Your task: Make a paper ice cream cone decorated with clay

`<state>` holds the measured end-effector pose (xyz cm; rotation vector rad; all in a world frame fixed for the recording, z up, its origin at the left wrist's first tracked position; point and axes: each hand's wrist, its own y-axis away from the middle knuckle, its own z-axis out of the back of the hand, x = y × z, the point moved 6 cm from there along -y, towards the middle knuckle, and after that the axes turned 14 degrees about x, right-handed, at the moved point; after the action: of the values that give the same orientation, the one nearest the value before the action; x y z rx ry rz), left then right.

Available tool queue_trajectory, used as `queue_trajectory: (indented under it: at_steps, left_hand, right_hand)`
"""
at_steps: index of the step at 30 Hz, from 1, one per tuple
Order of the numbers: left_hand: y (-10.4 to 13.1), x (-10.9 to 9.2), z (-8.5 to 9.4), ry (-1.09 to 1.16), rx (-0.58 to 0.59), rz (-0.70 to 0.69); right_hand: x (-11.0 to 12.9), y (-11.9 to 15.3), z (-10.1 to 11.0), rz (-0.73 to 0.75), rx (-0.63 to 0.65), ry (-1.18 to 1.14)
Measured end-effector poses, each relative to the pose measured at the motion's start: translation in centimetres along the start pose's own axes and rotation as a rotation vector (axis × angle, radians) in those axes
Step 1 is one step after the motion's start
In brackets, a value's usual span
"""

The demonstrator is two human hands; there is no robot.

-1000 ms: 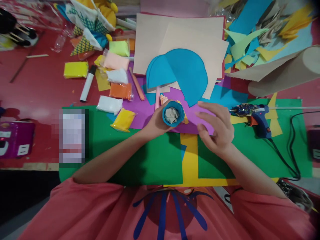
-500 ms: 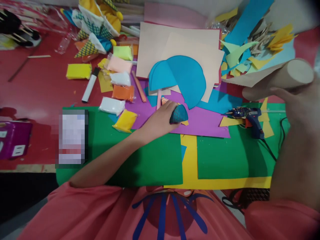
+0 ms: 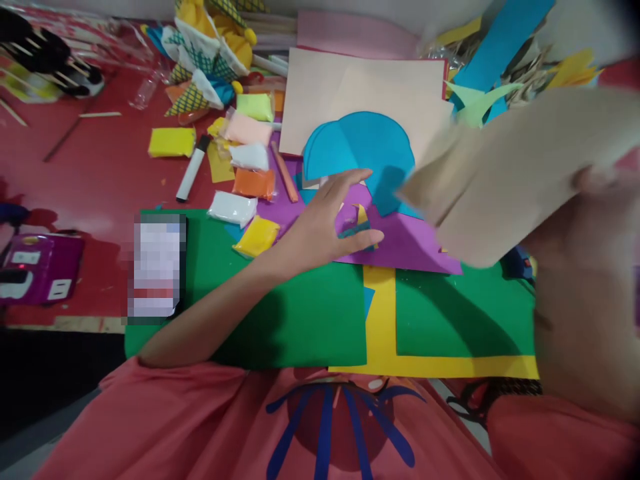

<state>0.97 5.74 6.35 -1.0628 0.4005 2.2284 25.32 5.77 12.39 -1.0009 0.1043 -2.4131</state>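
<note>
My left hand (image 3: pixel 335 217) hovers over the purple sheet (image 3: pixel 420 243) with thumb and fingers spread apart. Between thumb and forefinger a small dark blue piece (image 3: pixel 356 230) shows, mostly hidden by the hand. Just beyond the fingertips lie rounded blue paper cutouts (image 3: pixel 373 143). On the right, my right hand (image 3: pixel 593 207) grips a curled brown paper roll (image 3: pixel 530 167) with a loose flap, blurred by motion. The roll covers most of the blue glue gun (image 3: pixel 519 263).
Left of centre are several clay packets (image 3: pixel 250 157), a marker (image 3: pixel 193 170) and a phone (image 3: pixel 157 267). Beige sheets (image 3: pixel 320 87) lie at the back, with paper scraps (image 3: pixel 475 100) to their right. Green sheets (image 3: pixel 300 313) cover the front.
My left hand has let go of the dark blue checked piece and spread its fingers. My right hand has swung the brown paper roll left, over the glue gun.
</note>
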Motion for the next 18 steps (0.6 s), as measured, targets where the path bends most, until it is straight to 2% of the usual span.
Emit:
queue_trajectory:
  at_steps: [1,4,7,10,14,18]
  left_hand:
    - [0.2,-0.4,-0.3,0.063,0.019,-0.011]
    - [0.8,-1.1,-1.6,0.215,0.087,-0.018]
    - [0.8,-0.6,-2.7,0.338,0.125,-0.012]
    - [0.1,0.3,-3.2,0.446,0.16,-0.042]
    - [-1.1,0.5,-2.8,0.519,0.154,-0.056]
    - [-1.0,-0.1,-1.9,0.476,0.076,-0.031]
  right_hand:
    - [0.9,0.0,-1.8,0.004,0.077,-0.119]
    - [2.0,0.7,-6.0,-0.048,0.23,-0.279]
    - [2.1,1.7,-8.5,-0.079,0.36,-0.453]
    - [2.0,2.3,-9.3,-0.096,0.384,-0.39]
    - [2.1,2.4,-9.2,-0.075,0.341,-0.249]
    - [1.4,2.7,-9.0,-0.116,0.296,-0.47]
